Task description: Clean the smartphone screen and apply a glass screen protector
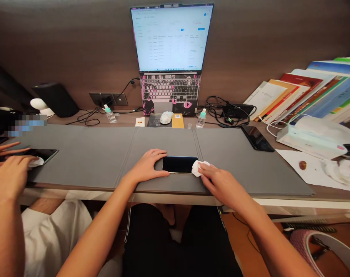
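A dark-screened smartphone lies face up and crosswise on the grey desk mat. My left hand grips its left end, thumb along the near edge and fingers at the far edge. Under the fingers of my right hand is a crumpled white tissue, pressed against the phone's right end. Part of the tissue is hidden by those fingers.
Behind the mat stand a laptop, a mouse and two small bottles. Another phone lies right, near leaning books. At left, a co-worker's hand holds a tissue on a phone.
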Motion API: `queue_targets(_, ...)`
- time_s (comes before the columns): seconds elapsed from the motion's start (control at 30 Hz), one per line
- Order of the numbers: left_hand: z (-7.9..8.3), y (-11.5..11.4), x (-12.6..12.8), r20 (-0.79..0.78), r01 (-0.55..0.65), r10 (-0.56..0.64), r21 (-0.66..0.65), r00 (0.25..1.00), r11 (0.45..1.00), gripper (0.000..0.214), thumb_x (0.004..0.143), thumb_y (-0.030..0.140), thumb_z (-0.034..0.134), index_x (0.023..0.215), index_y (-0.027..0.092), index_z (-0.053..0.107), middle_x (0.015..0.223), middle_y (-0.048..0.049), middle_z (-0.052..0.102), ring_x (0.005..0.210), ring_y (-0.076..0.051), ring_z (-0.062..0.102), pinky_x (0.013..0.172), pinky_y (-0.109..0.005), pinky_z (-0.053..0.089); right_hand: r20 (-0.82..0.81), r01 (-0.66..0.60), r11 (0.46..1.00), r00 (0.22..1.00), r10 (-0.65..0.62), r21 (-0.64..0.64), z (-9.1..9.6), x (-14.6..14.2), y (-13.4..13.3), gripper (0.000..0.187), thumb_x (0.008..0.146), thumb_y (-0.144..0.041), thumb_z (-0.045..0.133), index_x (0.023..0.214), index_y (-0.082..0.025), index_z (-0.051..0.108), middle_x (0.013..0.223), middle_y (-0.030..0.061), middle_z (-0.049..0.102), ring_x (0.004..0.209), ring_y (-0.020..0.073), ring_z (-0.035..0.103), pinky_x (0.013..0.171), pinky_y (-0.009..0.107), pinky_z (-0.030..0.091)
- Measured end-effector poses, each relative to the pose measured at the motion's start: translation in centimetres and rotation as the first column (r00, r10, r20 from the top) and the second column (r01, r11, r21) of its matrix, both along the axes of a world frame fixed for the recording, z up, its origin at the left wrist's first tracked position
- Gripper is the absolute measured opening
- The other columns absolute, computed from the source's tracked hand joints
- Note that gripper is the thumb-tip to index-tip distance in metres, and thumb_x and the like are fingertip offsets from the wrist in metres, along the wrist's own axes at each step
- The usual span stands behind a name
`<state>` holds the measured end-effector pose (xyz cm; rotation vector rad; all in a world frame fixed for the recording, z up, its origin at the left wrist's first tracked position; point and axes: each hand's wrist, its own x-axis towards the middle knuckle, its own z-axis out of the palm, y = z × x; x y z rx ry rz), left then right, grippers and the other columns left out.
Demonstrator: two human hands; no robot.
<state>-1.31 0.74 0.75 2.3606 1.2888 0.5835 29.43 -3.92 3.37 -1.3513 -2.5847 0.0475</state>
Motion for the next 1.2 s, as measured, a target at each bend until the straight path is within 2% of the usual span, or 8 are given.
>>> queue_targets(0.2,-0.1,0.0,0.1,-0.002,0.0,0.0,0.023,1.0,1.0,0.069,0.08,0.054,0.076,0.139,0.025,0.058,0.149,-0.0095,0.053,0.14,-0.032,0.043,0.119,-0.052,0.034,-0.001,0.03,0.991,1.0,-0.03,0.134,-1.3,-1.2,-1.9,0.04,0.099,-0.017,0.038,0.124,-0.014,0.069,0.135,0.0147,0.067,0.125,0.0286,0.064,0.108,0.05,0.052)
queue_targets(0.43,0.2,-0.1,0.2,-0.011,0.01,-0.01,0.021,1.0,1.0,0.083,0.069,0.06,0.083,0.14,0.025,0.057,0.149,-0.0104,0.052,0.14,-0.033,0.043,0.12,-0.052,0.034,0.051,-0.111,0.982,0.993,0.104,0.155,-1.8,-7.0,-1.4,0.041,0.093,-0.006,0.043,0.128,-0.004,0.065,0.133,0.0188,0.067,0.129,0.0306,0.06,0.113,0.046,0.047)
queue_targets(0.57,0.3,-0.2,0.2,-0.016,0.011,-0.01,0.014,1.0,1.0,0.076,0.075,0.058,0.079,0.14,0.024,0.056,0.15,-0.0102,0.052,0.141,-0.032,0.043,0.119,-0.051,0.034,0.015,-0.185,0.973,0.983,0.185,0.14,-1.9,-9.0,-1.0,0.042,0.093,-0.006,0.045,0.131,-0.008,0.062,0.136,0.0169,0.065,0.132,0.0292,0.057,0.115,0.047,0.045)
queue_targets(0.7,0.1,0.0,0.0,-0.023,0.016,-0.016,0.011,1.0,1.0,0.078,0.075,0.059,0.079,0.141,0.024,0.056,0.151,-0.0098,0.051,0.141,-0.032,0.042,0.119,-0.051,0.034,-0.014,-0.196,0.971,0.98,0.2,0.14,-2.0,-7.5,-0.7,0.044,0.094,-0.005,0.042,0.132,-0.013,0.061,0.14,0.0136,0.063,0.134,0.0278,0.056,0.113,0.048,0.047)
queue_targets(0.97,0.2,0.1,-0.2,-0.004,0.034,-0.034,-0.004,0.999,0.999,0.075,0.08,0.058,0.075,0.143,0.023,0.054,0.152,-0.0095,0.05,0.141,-0.031,0.041,0.12,-0.05,0.033,0.049,-0.094,0.975,0.995,0.085,0.2,-2.3,-0.1,-1.5,0.041,0.097,-0.006,0.038,0.129,-0.013,0.063,0.14,0.0141,0.064,0.129,0.0285,0.06,0.112,0.051,0.048)
queue_targets(1.03,0.3,0.2,-0.3,0.01,0.057,-0.057,-0.015,0.998,0.998,0.062,0.091,0.056,0.063,0.142,0.022,0.055,0.152,-0.0089,0.05,0.142,-0.029,0.041,0.121,-0.049,0.032,0.049,-0.102,0.969,0.994,0.094,0.224,-2.5,0.5,-1.6,0.041,0.097,-0.006,0.038,0.13,-0.012,0.062,0.139,0.0145,0.064,0.13,0.0284,0.06,0.112,0.05,0.049)
queue_targets(1.1,0.4,0.4,-0.4,0.037,0.074,-0.073,-0.027,0.997,0.997,0.047,0.103,0.047,0.043,0.14,0.022,0.057,0.15,-0.0069,0.053,0.141,-0.025,0.042,0.122,-0.048,0.031,0.043,-0.112,0.965,0.994,0.105,0.236,-2.9,0.2,-1.6,0.043,0.096,-0.003,0.038,0.132,-0.011,0.06,0.139,0.0157,0.064,0.131,0.0284,0.059,0.112,0.05,0.049)
queue_targets(1.2,0.2,0.7,-0.4,0.064,0.072,-0.07,-0.029,0.996,0.997,0.047,0.107,0.034,0.025,0.136,0.021,0.061,0.147,-0.0047,0.056,0.139,-0.021,0.044,0.122,-0.046,0.031,0.042,-0.117,0.963,0.993,0.11,0.242,-3.4,-1.7,-1.5,0.044,0.093,0.0,0.04,0.132,-0.008,0.06,0.14,0.0182,0.062,0.133,0.0302,0.057,0.114,0.051,0.047)
